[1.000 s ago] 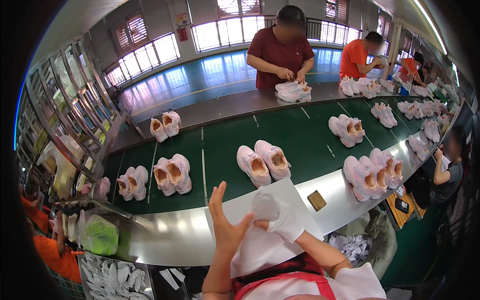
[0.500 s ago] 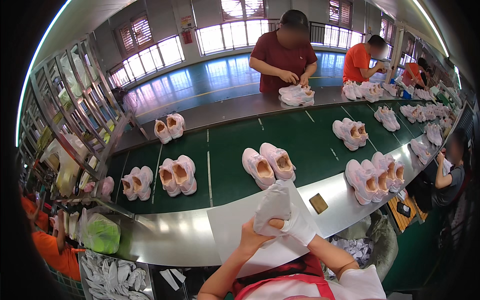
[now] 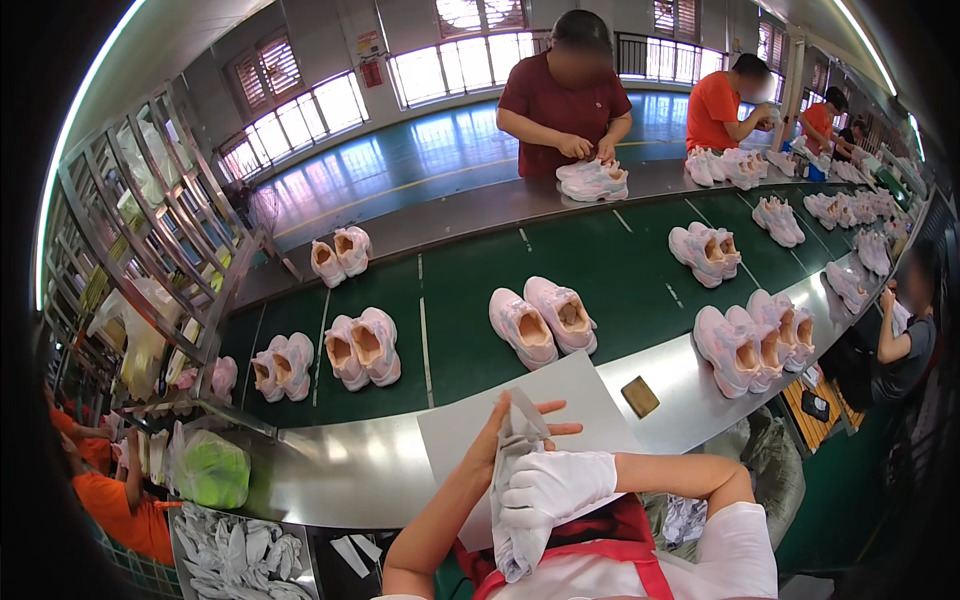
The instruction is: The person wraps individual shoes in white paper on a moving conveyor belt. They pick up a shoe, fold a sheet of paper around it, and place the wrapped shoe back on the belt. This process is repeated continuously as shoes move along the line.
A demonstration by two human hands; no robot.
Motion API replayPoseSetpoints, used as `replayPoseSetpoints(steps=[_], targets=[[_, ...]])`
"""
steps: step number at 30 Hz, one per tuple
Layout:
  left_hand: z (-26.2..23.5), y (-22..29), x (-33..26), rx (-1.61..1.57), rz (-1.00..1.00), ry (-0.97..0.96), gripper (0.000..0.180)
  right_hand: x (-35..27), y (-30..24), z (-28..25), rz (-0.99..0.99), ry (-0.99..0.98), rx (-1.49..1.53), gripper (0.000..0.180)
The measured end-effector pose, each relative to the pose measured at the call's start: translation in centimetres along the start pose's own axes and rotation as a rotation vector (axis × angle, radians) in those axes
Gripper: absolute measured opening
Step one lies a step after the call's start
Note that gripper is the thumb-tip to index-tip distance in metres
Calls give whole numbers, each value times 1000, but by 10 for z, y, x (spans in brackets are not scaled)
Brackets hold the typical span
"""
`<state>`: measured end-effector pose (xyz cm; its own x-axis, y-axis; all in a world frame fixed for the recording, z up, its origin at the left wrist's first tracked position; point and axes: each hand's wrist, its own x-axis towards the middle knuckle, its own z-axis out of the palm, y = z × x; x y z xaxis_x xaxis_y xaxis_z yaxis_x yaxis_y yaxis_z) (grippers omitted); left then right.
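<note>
My right hand [image 3: 552, 492], in a white glove, is closed round a long crumpled wad of white paper [image 3: 519, 428] in front of my chest. The wad's upper end rests against the palm of my bare left hand [image 3: 487, 442]. That hand's fingers stretch out to the right behind the paper, spread apart. Beneath both hands a flat white sheet [image 3: 590, 395] lies on the metal ledge. Just beyond it, a pair of pale pink shoes [image 3: 545, 320] stands on the green belt.
More pink shoe pairs [image 3: 360, 348] stand along the green belt [image 3: 455, 345]. Several shoes [image 3: 752, 345] and a small tan block [image 3: 640, 396] sit on the metal ledge at right. A bin of crumpled white papers [image 3: 235, 550] is at lower left. A co-worker [image 3: 565, 110] handles shoes opposite.
The paper wad has turned from pointing up to hanging lower, and my gloved hand has wrapped round it. My left hand has loosened its grip and spread its fingers. The view has shifted slightly.
</note>
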<state>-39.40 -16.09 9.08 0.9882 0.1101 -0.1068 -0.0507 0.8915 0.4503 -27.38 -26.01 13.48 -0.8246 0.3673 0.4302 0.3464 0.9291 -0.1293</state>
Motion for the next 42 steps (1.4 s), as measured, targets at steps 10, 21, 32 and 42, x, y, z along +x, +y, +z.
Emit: replayPoseSetpoints(steps=[10,21,32,42], targets=[[-4,-19,5,702,613,485,40,-19,-5,-9,761,532,193,50],[1,-7,-20,1172,482,553,44,-20,9,10,1065,523,219,56],[-9,-3,5,1027,732,720,34,-5,17,50,1215,617,378,65],[-30,9,50,247,839,385,51,-15,50,52,1257,569,610,64]])
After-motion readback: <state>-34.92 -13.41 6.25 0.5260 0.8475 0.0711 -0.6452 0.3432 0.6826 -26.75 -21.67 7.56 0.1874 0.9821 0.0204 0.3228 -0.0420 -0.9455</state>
